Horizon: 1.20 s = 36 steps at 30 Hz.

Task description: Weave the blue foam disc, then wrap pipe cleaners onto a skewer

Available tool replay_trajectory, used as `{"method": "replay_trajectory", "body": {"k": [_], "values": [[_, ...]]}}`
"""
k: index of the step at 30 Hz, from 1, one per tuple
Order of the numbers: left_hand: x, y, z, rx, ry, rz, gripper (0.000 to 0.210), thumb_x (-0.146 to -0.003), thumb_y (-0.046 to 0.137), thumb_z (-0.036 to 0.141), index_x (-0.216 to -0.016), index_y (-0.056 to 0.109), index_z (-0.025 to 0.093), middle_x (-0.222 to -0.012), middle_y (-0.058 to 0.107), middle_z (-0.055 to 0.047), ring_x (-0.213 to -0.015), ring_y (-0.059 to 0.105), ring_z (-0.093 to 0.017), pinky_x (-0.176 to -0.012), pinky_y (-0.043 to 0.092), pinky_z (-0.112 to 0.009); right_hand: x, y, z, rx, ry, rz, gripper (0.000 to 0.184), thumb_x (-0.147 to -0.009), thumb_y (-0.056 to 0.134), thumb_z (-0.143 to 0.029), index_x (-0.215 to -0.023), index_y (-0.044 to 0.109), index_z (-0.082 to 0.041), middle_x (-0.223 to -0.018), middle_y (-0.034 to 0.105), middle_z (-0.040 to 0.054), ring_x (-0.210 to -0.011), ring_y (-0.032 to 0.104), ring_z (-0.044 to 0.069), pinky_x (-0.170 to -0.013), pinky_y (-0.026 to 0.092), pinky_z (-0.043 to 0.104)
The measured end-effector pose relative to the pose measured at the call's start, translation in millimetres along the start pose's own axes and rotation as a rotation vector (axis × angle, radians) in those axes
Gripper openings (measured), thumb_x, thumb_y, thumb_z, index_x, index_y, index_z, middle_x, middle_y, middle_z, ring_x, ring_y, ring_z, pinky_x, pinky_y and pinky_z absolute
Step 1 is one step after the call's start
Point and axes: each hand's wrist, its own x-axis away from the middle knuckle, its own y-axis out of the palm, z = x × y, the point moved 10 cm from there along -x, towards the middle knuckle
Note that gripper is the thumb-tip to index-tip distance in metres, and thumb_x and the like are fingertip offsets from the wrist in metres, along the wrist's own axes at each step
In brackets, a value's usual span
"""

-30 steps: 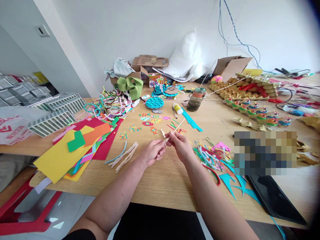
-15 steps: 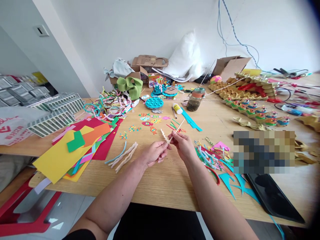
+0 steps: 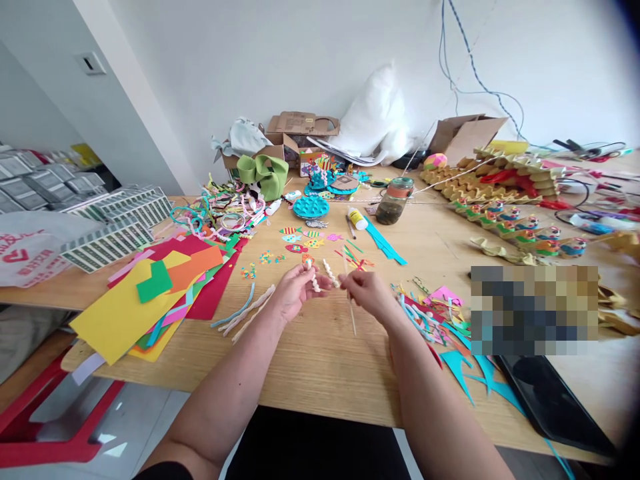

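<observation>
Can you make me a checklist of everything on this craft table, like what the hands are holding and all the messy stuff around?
Surface: wooden table, mostly covered, bare near the front edge.
Job's things: a white coiled pipe cleaner and a thin wooden stick, held between the two hands.
Clutter: coloured paper sheets, loose pipe cleaners, paper fish, glue bottle, glass jar, teal scraps.
Grippers: left hand pinches the coil; right hand grips the stick.
Cables: blue wires hang down the wall.
Surroundings: white wall, cardboard boxes, white bag.
</observation>
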Motion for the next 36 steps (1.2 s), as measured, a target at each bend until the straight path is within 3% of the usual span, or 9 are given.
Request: {"method": "replay_trajectory", "body": {"k": [4, 9, 11, 14, 17, 19, 25, 29, 36], "values": [[-1.2, -8.8, 19.0, 0.053, 0.13, 0.07, 0.022, -0.074, 0.065, 0.026, -0.082, 0.048, 0.015, -0.076, 0.069, -0.007, -0.083, 0.067, -0.02, -0.078, 0.05, -0.034, 9.1, 35.6, -7.9, 0.377, -0.117, -0.14, 0.037, -0.072, 0.065, -0.038, -0.043, 0.051, -0.02, -0.04, 0.046, -0.0025, -0.037, 0.034, 0.009, -0.041, 0.02, 0.025], [-1.9, -14.3, 24.6, 0.04, 0.189, 0.116, 0.028, -0.07, 0.07, 0.029, -0.077, 0.046, 0.016, -0.072, 0.067, -0.004, -0.086, 0.067, -0.02, -0.08, 0.048, -0.033, 15.1, 44.6, -10.4, 0.494, -0.117, -0.193, 0.035, -0.071, 0.067, -0.039, -0.047, 0.051, -0.02, -0.046, 0.051, 0.0001, -0.041, 0.037, 0.01, -0.044, 0.021, 0.026], [-1.4, -15.0, 25.7, 0.024, 0.204, 0.137, 0.031, -0.069, 0.071, 0.031, -0.076, 0.045, 0.016, -0.07, 0.066, -0.003, -0.085, 0.067, -0.019, -0.078, 0.047, -0.031, 14.0, 37.8, -15.5, 0.432, -0.104, -0.15, 0.035, -0.073, 0.065, -0.042, -0.05, 0.051, -0.02, -0.047, 0.051, 0.0001, -0.043, 0.039, 0.011, -0.044, 0.023, 0.025], [-0.3, -12.1, 26.4, -0.026, 0.232, 0.143, 0.032, -0.068, 0.071, 0.034, -0.077, 0.046, 0.016, -0.069, 0.065, -0.001, -0.082, 0.067, -0.019, -0.076, 0.047, -0.029, 12.0, 29.6, -24.3, 0.108, -0.064, -0.102, 0.031, -0.075, 0.061, -0.047, -0.063, 0.056, -0.019, -0.052, 0.053, -0.0009, -0.045, 0.046, 0.011, -0.044, 0.03, 0.023], [0.6, -5.9, 23.9, -0.109, 0.259, 0.12, 0.029, -0.07, 0.069, 0.036, -0.078, 0.049, 0.016, -0.067, 0.065, -0.001, -0.08, 0.066, -0.018, -0.078, 0.046, -0.031, 12.9, 36.3, -29.9, -0.26, -0.01, -0.166, 0.038, -0.074, 0.06, -0.053, -0.075, 0.059, -0.016, -0.061, 0.059, 0.001, -0.05, 0.054, 0.011, -0.047, 0.04, 0.023], [0.5, -0.9, 20.4, -0.15, 0.262, 0.085, 0.028, -0.072, 0.068, 0.036, -0.076, 0.05, 0.016, -0.07, 0.067, -0.003, -0.079, 0.065, -0.018, -0.08, 0.046, -0.033, 14.4, 42.3, -30.9, -0.372, 0.017, -0.209, 0.041, -0.072, 0.061, -0.055, -0.072, 0.059, -0.014, -0.063, 0.061, 0.0021, -0.049, 0.054, 0.01, -0.047, 0.041, 0.023], [-1.2, 0.8, 16.9, -0.117, 0.241, 0.043, 0.027, -0.071, 0.068, 0.039, -0.081, 0.062, 0.014, -0.083, 0.067, -0.006, -0.082, 0.061, -0.016, -0.078, 0.045, -0.031, 12.1, 38.8, -21.2, -0.45, 0.058, -0.13, 0.04, -0.066, 0.068, -0.054, -0.068, 0.058, -0.015, -0.058, 0.06, 0.0006, -0.044, 0.05, 0.009, -0.043, 0.038, 0.022], [-3.8, -4.4, 13.7, -0.103, 0.21, 0.056, 0.029, -0.069, 0.071, 0.038, -0.085, 0.068, 0.014, -0.079, 0.064, -0.004, -0.075, 0.056, -0.012, -0.074, 0.044, -0.027, 9.6, 31.8, -20.2, -0.37, 0.019, -0.041, 0.039, -0.066, 0.068, -0.054, -0.07, 0.058, -0.016, -0.058, 0.059, 0.0008, -0.046, 0.052, 0.011, -0.044, 0.038, 0.023], [-4.9, -16.6, 13.1, -0.081, 0.227, 0.139, 0.022, -0.063, 0.076, 0.032, -0.066, 0.066, 0.013, -0.067, 0.058, 0.0, -0.065, 0.051, -0.009, -0.066, 0.041, -0.024, 11.8, 39.0, -24.4, -0.323, 0.01, -0.079, 0.042, -0.069, 0.063, -0.057, -0.071, 0.059, -0.015, -0.06, 0.061, 0.0026, -0.047, 0.053, 0.011, -0.045, 0.039, 0.023]]}}
